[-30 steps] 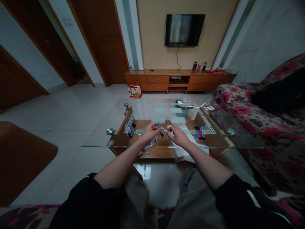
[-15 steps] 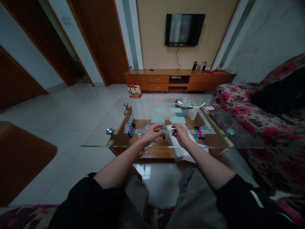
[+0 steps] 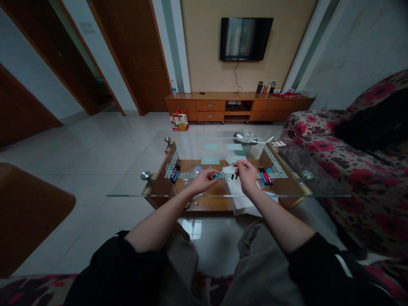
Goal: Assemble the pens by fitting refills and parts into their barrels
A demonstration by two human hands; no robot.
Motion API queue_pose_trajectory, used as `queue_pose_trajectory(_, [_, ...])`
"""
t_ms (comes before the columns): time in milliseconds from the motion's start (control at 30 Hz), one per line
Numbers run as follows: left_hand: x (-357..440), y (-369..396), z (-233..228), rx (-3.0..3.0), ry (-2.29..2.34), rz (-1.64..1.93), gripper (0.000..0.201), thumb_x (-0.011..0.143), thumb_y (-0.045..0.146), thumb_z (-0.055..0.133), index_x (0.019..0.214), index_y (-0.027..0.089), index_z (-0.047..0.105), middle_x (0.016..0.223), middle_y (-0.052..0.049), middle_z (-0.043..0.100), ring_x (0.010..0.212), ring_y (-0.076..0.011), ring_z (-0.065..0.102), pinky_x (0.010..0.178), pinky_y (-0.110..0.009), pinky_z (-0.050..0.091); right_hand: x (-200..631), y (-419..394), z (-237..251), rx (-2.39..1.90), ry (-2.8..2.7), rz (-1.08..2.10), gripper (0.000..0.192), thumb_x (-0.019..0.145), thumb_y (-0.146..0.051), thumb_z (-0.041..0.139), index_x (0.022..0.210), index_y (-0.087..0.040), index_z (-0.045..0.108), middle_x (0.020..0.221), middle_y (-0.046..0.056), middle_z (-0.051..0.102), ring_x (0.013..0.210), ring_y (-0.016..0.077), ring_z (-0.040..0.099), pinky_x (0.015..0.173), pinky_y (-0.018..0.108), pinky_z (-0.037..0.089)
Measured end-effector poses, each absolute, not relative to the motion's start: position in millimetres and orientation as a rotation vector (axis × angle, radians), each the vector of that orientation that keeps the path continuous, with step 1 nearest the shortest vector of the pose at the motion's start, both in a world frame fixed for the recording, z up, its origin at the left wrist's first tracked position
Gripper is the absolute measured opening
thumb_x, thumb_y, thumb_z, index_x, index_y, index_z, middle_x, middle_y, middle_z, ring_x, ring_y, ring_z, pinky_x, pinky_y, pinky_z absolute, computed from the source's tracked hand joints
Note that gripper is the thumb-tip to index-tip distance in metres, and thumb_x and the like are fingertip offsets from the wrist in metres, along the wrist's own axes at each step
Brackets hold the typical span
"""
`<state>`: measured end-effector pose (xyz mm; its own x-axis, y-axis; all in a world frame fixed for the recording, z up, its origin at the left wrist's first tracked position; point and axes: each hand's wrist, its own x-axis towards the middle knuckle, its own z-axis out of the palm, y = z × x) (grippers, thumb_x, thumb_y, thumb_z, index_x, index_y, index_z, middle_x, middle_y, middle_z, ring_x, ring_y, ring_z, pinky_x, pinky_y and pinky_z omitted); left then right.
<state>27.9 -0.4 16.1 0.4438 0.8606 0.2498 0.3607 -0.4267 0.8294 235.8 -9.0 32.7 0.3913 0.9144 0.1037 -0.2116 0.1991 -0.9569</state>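
A: Head view, the only one; the left hand (image 3: 201, 180) pinches a blue pen (image 3: 217, 174) at one end, fingers closed on it, the barrel pointing toward the other hand; it is held just above the glass table (image 3: 127, 195).

B: And the right hand (image 3: 247, 175)?

A: Raised a little higher, fingers closed on something small and dark, with a thin pale strip (image 3: 230, 166) running out from it toward the pen; whether that strip is a refill or a tie I cannot tell, it is too small.

B: So the two hands are near each other but apart?

A: Yes, a short gap; pen tip and strip nearly meet between them.

B: My judgement on handling: keep the pen steady in the left pinch and let the right do the fine movement; rest both wrists close to the glass edge so the thin piece does not wobble.

A: Agreed; grip it short, near its free end, or it will bend.

B: Around them?

A: A bundle of pens (image 3: 174, 173) lies left on the glass, another bundle (image 3: 264, 176) right; white paper (image 3: 242, 204) sits below the right wrist.
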Motion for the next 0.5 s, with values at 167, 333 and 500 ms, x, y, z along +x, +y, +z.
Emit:
queue_pose_trajectory(167, [29, -1, 18, 1.982, 1.020, 0.913, 0.032, 0.076, 0.029, 0.069, 0.106, 0.018, 0.074, 0.076, -0.002, 0.066, 0.067, -0.0130, 0.055, 0.062, -0.023, 0.044, 235, -11, 33, -1.075, -0.888, 0.958, 0.041, 0.071, -0.050, 0.075, 0.088, -0.015, 0.063, 0.080, 0.004, 0.071, 0.052, 0.0081, 0.051, 0.047, 0.019, 0.040])
queue_pose_trajectory(333, [31, -5, 25, 1.987, 0.965, 0.884, 0.033, 0.080, 0.030, 0.066, 0.109, 0.018, 0.075, 0.076, -0.002, 0.068, 0.064, -0.0124, 0.054, 0.059, -0.022, 0.042, 232, -13, 27, -1.088, -1.063, 1.031, 0.042, 0.071, -0.054, 0.076, 0.085, -0.015, 0.067, 0.073, 0.002, 0.068, 0.053, 0.0097, 0.051, 0.048, 0.021, 0.039])
queue_pose_trajectory(500, [32, -8, 30, 2.035, 0.961, 0.873, 0.026, 0.082, 0.030, 0.064, 0.103, 0.020, 0.077, 0.080, -0.003, 0.070, 0.066, -0.0138, 0.055, 0.062, -0.024, 0.043, 230, -13, 22, -1.111, -1.177, 1.036, 0.042, 0.075, -0.056, 0.073, 0.084, -0.015, 0.071, 0.066, 0.000, 0.063, 0.052, 0.0101, 0.047, 0.048, 0.021, 0.036])
